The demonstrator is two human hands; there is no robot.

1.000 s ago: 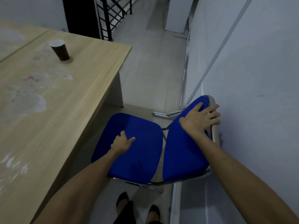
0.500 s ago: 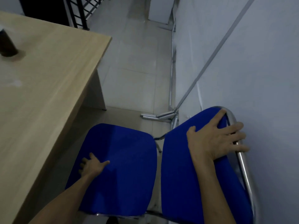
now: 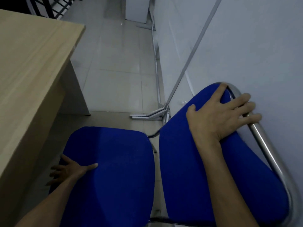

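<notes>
Left hand (image 3: 68, 169) now at the left edge of the blue seat (image 3: 114, 161), fingers seemingly past it.

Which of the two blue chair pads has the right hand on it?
The backrest pad, nearest the wall, edged by chrome tube; the left hand touches the seat pad.

Picture edges cut off the desk (image 3: 32, 71) and the blue seat (image 3: 114, 185).

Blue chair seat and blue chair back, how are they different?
The blue padded seat lies flat beside the wooden desk; the blue padded backrest stands tilted by the white wall. The left hand touches the seat's side edge, while the right hand rests over the backrest's top. Both wear the same blue fabric.
</notes>
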